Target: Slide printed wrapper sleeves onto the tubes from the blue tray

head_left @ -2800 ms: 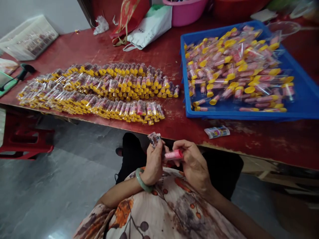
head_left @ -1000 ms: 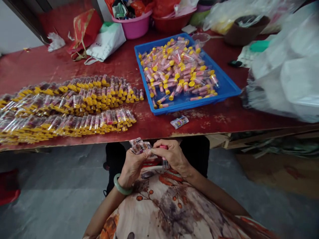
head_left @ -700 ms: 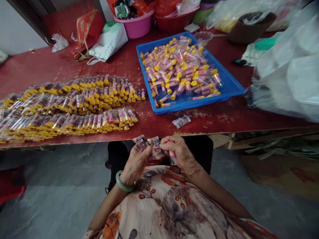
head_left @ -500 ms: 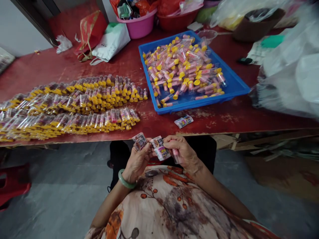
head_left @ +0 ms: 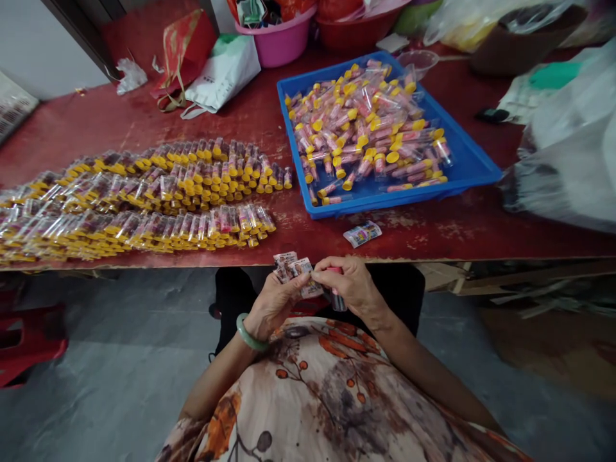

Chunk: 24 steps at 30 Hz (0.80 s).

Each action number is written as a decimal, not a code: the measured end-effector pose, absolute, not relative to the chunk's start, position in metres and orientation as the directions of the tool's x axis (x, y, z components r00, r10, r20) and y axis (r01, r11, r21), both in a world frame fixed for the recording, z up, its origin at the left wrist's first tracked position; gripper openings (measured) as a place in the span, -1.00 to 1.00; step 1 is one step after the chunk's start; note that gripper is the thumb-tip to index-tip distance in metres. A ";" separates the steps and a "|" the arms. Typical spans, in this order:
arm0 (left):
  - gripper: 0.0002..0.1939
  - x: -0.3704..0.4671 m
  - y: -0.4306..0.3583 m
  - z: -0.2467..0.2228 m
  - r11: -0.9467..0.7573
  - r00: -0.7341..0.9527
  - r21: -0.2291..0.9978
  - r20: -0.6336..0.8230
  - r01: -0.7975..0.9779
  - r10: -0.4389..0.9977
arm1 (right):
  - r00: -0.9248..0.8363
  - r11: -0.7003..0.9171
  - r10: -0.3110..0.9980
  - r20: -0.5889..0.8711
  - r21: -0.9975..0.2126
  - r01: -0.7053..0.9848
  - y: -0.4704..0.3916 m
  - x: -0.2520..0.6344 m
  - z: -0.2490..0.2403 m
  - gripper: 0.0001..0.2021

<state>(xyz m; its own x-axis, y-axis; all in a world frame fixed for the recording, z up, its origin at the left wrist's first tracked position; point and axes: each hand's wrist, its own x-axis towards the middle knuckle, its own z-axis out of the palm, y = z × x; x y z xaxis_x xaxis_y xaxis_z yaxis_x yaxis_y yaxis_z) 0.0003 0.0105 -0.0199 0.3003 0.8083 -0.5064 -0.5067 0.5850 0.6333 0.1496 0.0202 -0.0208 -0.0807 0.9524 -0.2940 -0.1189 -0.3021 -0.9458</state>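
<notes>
My left hand point(head_left: 275, 301) is closed, pinching a few small printed paper slips point(head_left: 285, 262) just below the table edge. One slip point(head_left: 312, 289) lies between both hands, and my right thumb and finger touch its upper right corner. My right hand point(head_left: 360, 292) is closed around a small clear tube point(head_left: 339, 300) with something pinkish inside; its palm end is hidden by the fingers. On the table in front lies a loose bundle of similar printed slips point(head_left: 362, 234). Beyond it, a blue tray point(head_left: 399, 204) holds a heap of yellow-capped tubes point(head_left: 356, 122) with pink contents.
Long stacked rows of yellow-capped tubes point(head_left: 144, 192) fill the left of the red table point(head_left: 308, 240). Behind stand a white bag point(head_left: 224, 74), a red bag point(head_left: 187, 48) and a pink basin point(head_left: 282, 45). A large plastic bag point(head_left: 572, 147) sits right; a red stool point(head_left: 33, 340) is lower left.
The slip between my hands has moved left, up against the slips in my left hand. My hands are closer together, and the tube in my right hand has turned slightly. The view has shifted a little.
</notes>
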 end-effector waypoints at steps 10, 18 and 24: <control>-0.61 0.002 0.010 -0.017 0.516 0.174 0.684 -0.505 -0.516 0.845 | -0.076 -0.188 0.978 -0.192 -0.980 0.058 0.012 0.159 -0.021 -0.77; -0.64 0.004 0.007 -0.017 0.519 0.233 0.691 -0.470 -0.503 0.851 | -0.057 -0.180 0.981 -0.185 -0.981 0.073 0.011 0.156 -0.024 -0.81; -0.66 0.002 0.006 -0.018 0.469 0.183 0.724 -0.442 -0.506 0.878 | -0.059 -0.160 0.984 -0.167 -0.981 0.106 0.009 0.157 -0.022 -0.78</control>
<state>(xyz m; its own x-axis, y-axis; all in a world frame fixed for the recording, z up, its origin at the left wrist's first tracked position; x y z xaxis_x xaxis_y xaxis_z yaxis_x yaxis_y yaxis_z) 0.0022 0.0063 -0.0180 0.1831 0.8783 -0.4417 -0.5059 0.4694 0.7237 0.1575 0.0089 -0.0216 -0.0587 0.9843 -0.1666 0.1061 -0.1598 -0.9814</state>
